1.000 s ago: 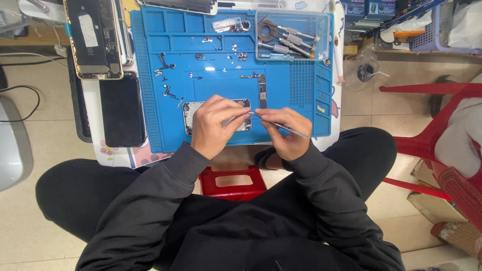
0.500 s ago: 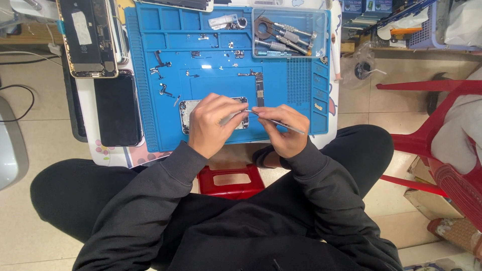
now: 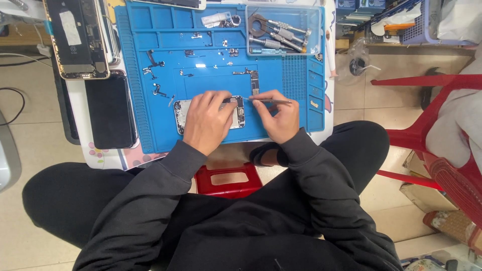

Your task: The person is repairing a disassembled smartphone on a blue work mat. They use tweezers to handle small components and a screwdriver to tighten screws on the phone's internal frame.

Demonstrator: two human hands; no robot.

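Left hand: our left hand (image 3: 211, 120) lies flat over the opened phone (image 3: 187, 116), palm down, fingers together and spread across its body, pressing it onto the mat; it grips nothing.
Right hand: our right hand (image 3: 277, 116) is clamped on a pair of slim metal tweezers (image 3: 268, 101), pinched between thumb and fingers.
Tweezers: they lie almost level, the tips pointing left toward the phone's right end, just beside the left hand's fingertips; we cannot tell whether the tips hold anything.
Opened phone: it rests on the near middle of the blue work mat (image 3: 296, 75), long side running left to right, mostly covered by the left hand, with only its two ends showing.
Circuit board: a narrow dark board (image 3: 254, 81) lies on the mat just beyond the right hand, apart from the phone.
Small parts: screws and thin cables (image 3: 154, 62) are scattered over the mat's left and upper area.
Tool tray: a clear tray (image 3: 283, 31) at the mat's far right corner holds screwdrivers and pliers.
Other phones: a gold phone housing (image 3: 78, 37) and a black screen panel (image 3: 109, 110) lie left of the mat.
Stool: a red stool (image 3: 228, 179) stands between our knees.
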